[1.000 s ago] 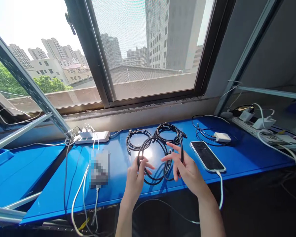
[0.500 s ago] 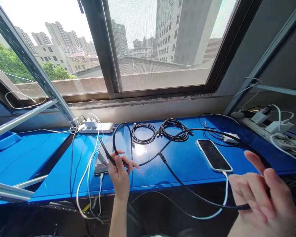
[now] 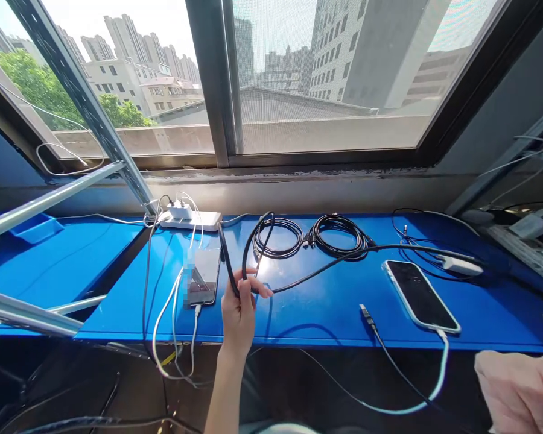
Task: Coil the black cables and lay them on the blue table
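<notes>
My left hand (image 3: 241, 301) is closed around a loop of black cable (image 3: 245, 250), holding it above the front of the blue table. From there the cable stretches right across the tabletop towards the right edge. My right hand (image 3: 518, 386) is at the lower right, partly cut off by the frame, its fingers curled. The cable's metal-plug end (image 3: 367, 316) hangs by the table's front edge, its line leading towards that hand. Where the right fingers grip is out of frame. Two coiled black cables, a left coil (image 3: 279, 255) and a right coil (image 3: 339, 253), lie behind my left hand.
A phone in a clear case (image 3: 420, 295) lies at right on a white cord. Left of my hand is a dark-screened device (image 3: 204, 274), plugged in. Behind it sits a white power strip (image 3: 190, 220). A metal frame (image 3: 49, 202) crosses the left side; a white adapter (image 3: 461, 265) lies far right.
The view has shifted, and my right hand has moved further right, partly out of frame. The plug end has slid right, away from my left hand, which still holds the cable loop.
</notes>
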The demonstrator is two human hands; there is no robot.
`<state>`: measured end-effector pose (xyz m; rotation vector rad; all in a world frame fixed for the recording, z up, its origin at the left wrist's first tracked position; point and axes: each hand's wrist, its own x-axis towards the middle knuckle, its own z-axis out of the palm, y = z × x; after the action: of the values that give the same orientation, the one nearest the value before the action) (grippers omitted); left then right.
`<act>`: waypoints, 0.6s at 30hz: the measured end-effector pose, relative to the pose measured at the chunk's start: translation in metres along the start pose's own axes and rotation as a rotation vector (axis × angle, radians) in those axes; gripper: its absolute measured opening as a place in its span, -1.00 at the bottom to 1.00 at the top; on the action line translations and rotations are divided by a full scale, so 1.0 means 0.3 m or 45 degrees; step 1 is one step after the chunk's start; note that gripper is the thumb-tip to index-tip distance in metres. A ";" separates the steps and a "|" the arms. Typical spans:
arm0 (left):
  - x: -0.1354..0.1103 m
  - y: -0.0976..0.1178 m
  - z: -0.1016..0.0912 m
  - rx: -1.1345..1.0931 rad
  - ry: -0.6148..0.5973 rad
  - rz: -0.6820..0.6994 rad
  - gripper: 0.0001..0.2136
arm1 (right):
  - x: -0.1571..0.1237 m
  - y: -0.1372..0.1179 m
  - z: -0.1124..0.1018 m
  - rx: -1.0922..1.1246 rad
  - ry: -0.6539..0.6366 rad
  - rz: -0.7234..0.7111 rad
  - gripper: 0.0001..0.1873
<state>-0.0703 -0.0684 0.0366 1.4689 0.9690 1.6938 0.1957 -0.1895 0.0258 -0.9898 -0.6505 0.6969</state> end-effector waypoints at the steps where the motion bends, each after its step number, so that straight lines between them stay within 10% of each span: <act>1: 0.001 0.000 0.001 0.023 -0.035 0.007 -0.62 | 0.002 -0.009 0.053 0.086 0.018 -0.107 -0.68; 7: -0.001 0.026 0.025 0.193 -0.127 0.176 -0.70 | 0.023 -0.023 0.322 0.069 -0.389 0.030 -0.77; 12: 0.000 0.046 0.020 0.256 -0.115 0.259 -0.74 | 0.045 0.036 0.389 -0.103 -0.581 0.297 -0.63; 18: 0.005 0.080 0.035 0.392 -0.479 0.335 -0.75 | 0.038 0.078 0.431 -0.191 -0.808 0.431 -0.48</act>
<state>-0.0608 -0.0776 0.0591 2.1066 0.8830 1.4035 0.0994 -0.1055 0.0588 -1.0291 -1.1116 1.3011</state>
